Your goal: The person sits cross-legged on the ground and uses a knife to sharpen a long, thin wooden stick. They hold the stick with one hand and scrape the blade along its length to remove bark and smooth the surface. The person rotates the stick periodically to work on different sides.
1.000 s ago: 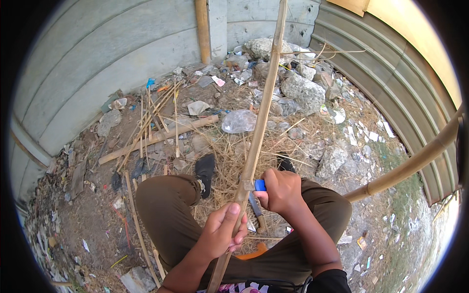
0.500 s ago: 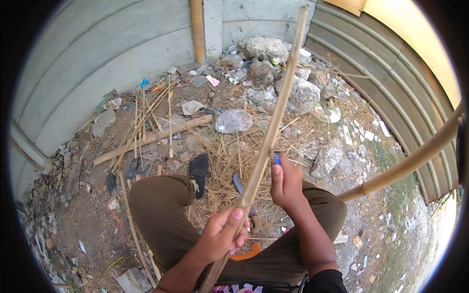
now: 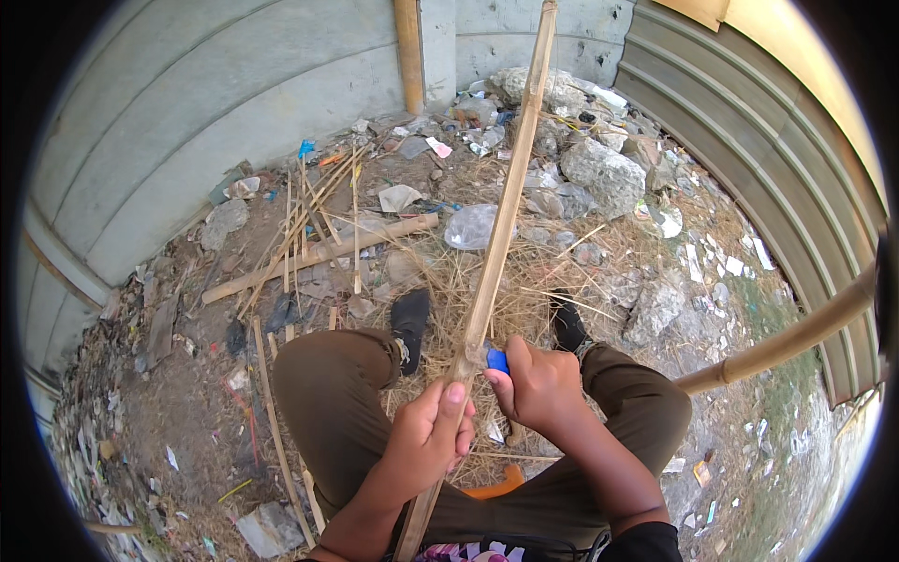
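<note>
A long split bamboo strip (image 3: 504, 215) slants up and away from my lap, its far end at the top edge of the view. My left hand (image 3: 426, 436) is wrapped around its lower part. Just above that grip, my right hand (image 3: 538, 384) is closed on a small blue tool (image 3: 496, 360), whose tip meets the strip's right side near a node. Fingers cover most of this tool, so its exact kind is hidden. Between my legs lies a curved orange object (image 3: 498, 484), partly behind my left hand and the strip. A brown handle (image 3: 513, 433) shows below my right hand.
Thin bamboo strips (image 3: 298, 225) lie across a thicker bamboo piece (image 3: 375, 234) at the left. Another bamboo pole (image 3: 787, 335) slants in from the right. Rocks (image 3: 604, 178), litter and a clear plastic piece (image 3: 471, 228) cover the ground before a grey wall (image 3: 234, 103) and corrugated sheeting (image 3: 749, 140).
My right hand with the blue tool has moved down along the strip, toward my left hand. The strip's far end has shifted left and up. The view has turned slightly left.
</note>
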The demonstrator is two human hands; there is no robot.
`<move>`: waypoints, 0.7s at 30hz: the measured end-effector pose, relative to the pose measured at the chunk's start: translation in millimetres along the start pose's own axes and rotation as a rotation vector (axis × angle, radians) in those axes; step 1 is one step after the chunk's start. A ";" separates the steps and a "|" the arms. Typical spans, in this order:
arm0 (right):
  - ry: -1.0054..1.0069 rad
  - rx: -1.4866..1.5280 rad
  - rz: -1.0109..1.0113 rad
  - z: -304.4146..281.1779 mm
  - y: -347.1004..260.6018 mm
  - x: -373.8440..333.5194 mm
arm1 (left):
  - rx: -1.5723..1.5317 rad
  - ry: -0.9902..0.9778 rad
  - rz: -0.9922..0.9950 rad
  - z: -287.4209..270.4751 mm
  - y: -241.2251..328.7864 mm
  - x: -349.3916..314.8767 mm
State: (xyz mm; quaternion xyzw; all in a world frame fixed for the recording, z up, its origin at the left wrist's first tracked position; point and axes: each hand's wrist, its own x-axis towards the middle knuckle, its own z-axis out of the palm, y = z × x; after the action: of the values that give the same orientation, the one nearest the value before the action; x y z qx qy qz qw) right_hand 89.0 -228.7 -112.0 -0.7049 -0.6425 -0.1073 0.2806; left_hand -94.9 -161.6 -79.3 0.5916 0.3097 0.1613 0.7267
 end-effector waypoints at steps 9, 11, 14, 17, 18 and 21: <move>0.050 -0.008 -0.028 3.6 7.6 -0.9 | -0.020 -0.021 -0.021 2.8 3.3 -0.8; 0.063 -0.016 -0.035 3.0 8.6 -0.8 | 0.024 -0.015 -0.015 4.2 5.1 -1.5; 0.078 -0.027 -0.051 2.6 11.2 -0.8 | 0.015 -0.021 -0.002 6.5 5.0 -2.7; 0.090 -0.060 -0.068 0.7 10.0 0.5 | 0.003 -0.028 -0.012 5.9 4.9 -4.2; 0.102 -0.067 -0.069 1.4 11.5 0.8 | 0.007 -0.031 -0.017 6.3 4.8 -4.8; 0.139 -0.079 -0.078 6.1 18.4 0.3 | 0.001 -0.039 -0.024 8.4 3.8 -6.0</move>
State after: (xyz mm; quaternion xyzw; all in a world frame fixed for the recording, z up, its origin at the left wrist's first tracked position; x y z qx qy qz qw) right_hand 105.5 -225.5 -121.6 -0.6808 -0.6437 -0.1919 0.2920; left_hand -93.6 -170.7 -73.3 0.5911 0.3028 0.1407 0.7343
